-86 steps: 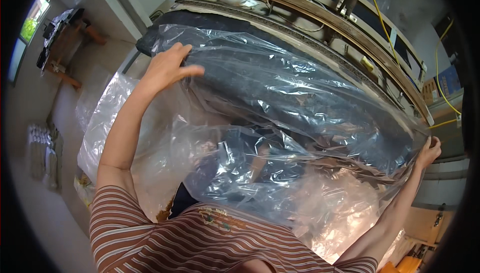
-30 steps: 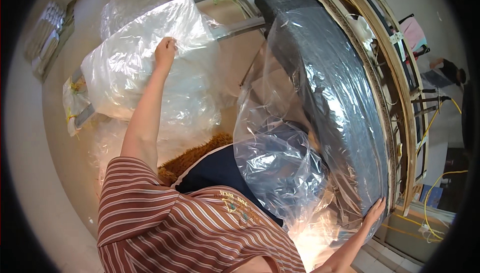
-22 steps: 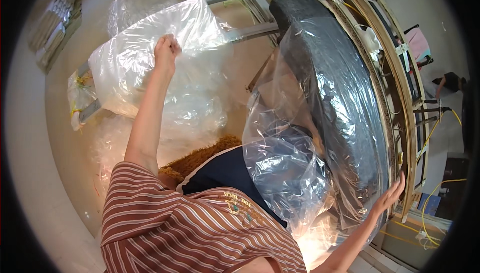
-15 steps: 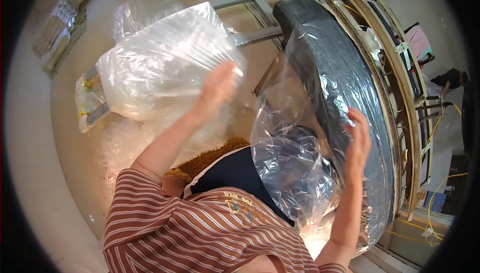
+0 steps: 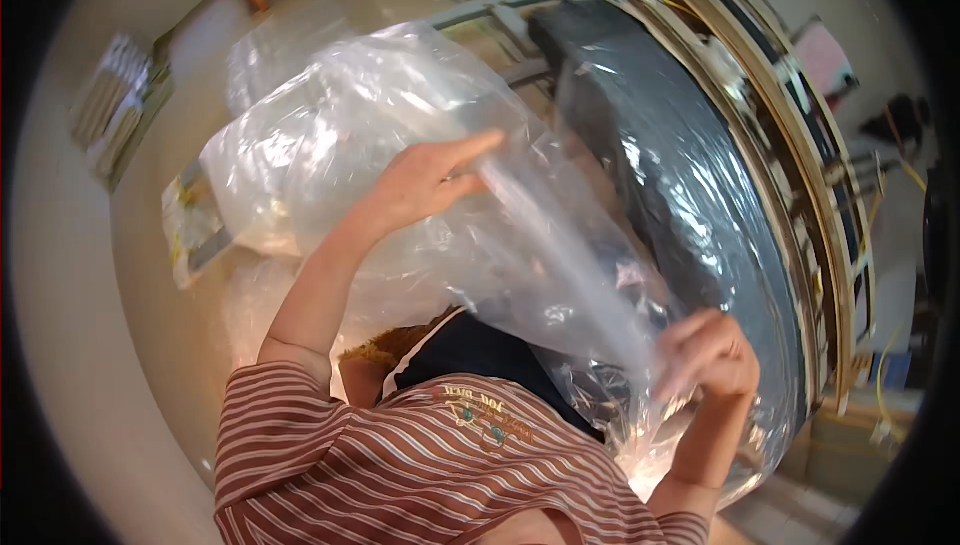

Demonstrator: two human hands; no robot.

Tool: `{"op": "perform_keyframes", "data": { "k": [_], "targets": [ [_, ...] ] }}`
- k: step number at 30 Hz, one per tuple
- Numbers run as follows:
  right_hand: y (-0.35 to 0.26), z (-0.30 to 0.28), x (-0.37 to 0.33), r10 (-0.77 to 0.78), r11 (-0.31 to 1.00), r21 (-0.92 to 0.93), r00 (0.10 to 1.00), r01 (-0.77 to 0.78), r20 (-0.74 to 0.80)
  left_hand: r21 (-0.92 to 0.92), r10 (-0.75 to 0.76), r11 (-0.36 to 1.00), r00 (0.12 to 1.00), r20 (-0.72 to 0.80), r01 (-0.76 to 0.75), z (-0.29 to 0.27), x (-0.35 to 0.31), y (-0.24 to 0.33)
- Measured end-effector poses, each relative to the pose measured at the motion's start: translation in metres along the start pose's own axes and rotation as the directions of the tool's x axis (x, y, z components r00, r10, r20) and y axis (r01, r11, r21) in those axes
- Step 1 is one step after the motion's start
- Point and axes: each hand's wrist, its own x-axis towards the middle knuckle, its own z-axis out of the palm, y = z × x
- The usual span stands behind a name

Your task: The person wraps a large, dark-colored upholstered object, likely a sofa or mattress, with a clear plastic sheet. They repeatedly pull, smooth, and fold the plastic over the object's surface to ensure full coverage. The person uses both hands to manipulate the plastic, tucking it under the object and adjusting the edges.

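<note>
Just drawn across from the left: clear film (image 5: 572,263), now spanning from left grip (image 5: 486,160), thumb and finger parted, to right grip (image 5: 664,357), curled; firm hold on either, cannot tell.

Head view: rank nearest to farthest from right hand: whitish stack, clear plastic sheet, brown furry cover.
1. Clear plastic sheet: right at the right hand, spreading leftward.
2. Brown furry cover: well left.
3. Whitish stack: farthest, upper left.
</note>
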Motion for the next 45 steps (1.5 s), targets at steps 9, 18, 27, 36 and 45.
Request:
{"op": "perform_keyframes", "data": {
  "k": [9, 18, 27, 36, 45],
  "targets": [
    [0.009, 0.008, 0.057, 0.359, 0.917, 0.044, 0.774, -0.396, -0.521, -0.628, 0.641, 0.722, 0.622, 0.450, -0.290, 0.158, -0.029, 0.201],
    [-0.048, 0.183, -0.263, 0.302, 0.890, 0.181, 0.243, -0.419, -0.922, -0.528, 0.755, 0.643, 0.575, 0.315, -0.554, 0.111, -0.013, 0.276],
    [-0.003, 0.616, -0.521, -0.583, 0.519, 0.736, -0.810, -0.435, -0.068, -0.540, 0.383, 0.834, 0.825, 0.415, -0.116, 0.321, 0.052, 0.222],
    [-0.026, 0.338, -0.365, -0.517, 0.569, 0.469, -0.737, -0.676, -0.436, -0.633, 0.505, 0.758, 0.755, 0.418, -0.156, 0.367, 0.049, 0.273],
    [0.003, 0.116, -0.236, -0.203, 0.849, -0.087, -0.170, -0.521, -0.964, -0.187, 0.614, 0.789, 0.736, 0.285, -0.586, 0.261, 0.031, 0.282]
  ]
}}
